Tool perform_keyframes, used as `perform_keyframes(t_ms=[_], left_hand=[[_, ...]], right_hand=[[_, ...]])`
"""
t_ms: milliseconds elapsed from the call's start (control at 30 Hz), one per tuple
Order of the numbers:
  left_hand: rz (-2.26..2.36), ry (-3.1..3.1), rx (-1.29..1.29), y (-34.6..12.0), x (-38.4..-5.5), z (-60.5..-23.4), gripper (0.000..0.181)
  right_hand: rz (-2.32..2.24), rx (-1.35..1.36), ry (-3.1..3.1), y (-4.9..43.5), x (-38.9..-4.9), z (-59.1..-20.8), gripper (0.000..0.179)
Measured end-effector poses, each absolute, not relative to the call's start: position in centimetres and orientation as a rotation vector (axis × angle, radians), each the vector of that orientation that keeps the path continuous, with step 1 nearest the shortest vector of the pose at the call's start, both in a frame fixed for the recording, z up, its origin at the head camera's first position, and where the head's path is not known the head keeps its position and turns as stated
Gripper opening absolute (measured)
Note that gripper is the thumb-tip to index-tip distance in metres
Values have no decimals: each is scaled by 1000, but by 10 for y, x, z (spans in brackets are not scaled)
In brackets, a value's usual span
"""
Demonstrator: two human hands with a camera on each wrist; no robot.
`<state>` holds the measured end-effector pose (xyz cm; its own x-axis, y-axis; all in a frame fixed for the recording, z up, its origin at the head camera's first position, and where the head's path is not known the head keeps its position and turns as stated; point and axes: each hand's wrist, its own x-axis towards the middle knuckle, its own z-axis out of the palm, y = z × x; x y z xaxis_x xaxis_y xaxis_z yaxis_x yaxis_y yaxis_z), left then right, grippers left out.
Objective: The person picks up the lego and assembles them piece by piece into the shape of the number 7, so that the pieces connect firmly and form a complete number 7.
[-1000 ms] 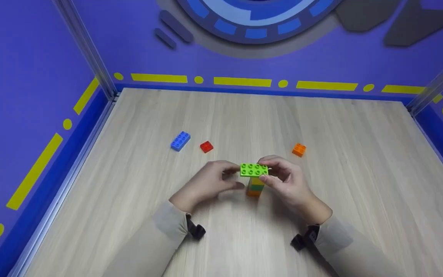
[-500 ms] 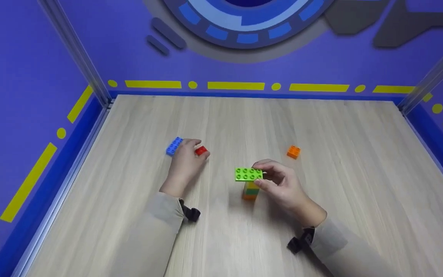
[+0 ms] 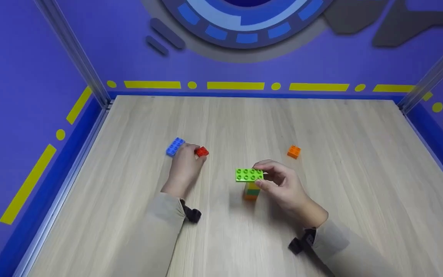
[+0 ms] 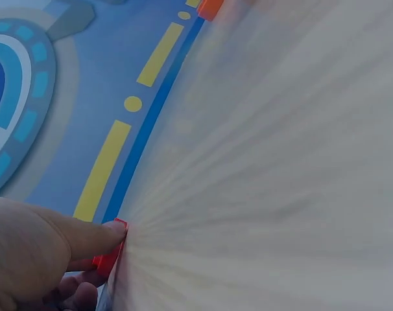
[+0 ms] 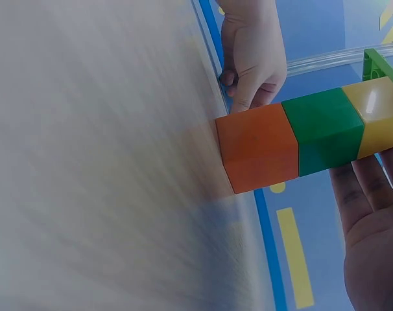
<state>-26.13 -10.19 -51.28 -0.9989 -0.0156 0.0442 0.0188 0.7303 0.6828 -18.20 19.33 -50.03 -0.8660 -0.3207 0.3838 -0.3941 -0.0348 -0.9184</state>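
My left hand (image 3: 185, 167) pinches a small red brick (image 3: 202, 151) between thumb and fingers at the tabletop; the left wrist view shows the thumb against its side. A blue brick (image 3: 174, 146) with two rows of studs lies just left of that hand, partly covered by it. My right hand (image 3: 287, 186) grips the right end of a light green brick (image 3: 247, 175) on top of an upright stack. Below it in the right wrist view come a yellow brick (image 5: 376, 116), a green brick (image 5: 326, 133) and, lowest, an orange brick (image 5: 260, 152).
A loose orange brick (image 3: 293, 151) lies on the wooden table (image 3: 344, 165), beyond the right hand. Blue-purple panels (image 3: 237, 69) with yellow markings stand along the back and sides.
My left hand has moved from beside the stack, away and to the left, and has taken hold of the red brick. The right hand stays on the light green brick.
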Motion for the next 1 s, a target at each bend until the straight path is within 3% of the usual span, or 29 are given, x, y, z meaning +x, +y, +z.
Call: perform_keyframes(t_ms=[667, 1000], left_hand=[[-1342, -2811, -12, -99, -258, -493, 33], [-1518, -2693, -299, -100, -234, -465, 29]], right_hand=[[2081, 768, -2158, 196, -182, -496, 31], [2105, 843, -2118, 193, -182, -500, 32]])
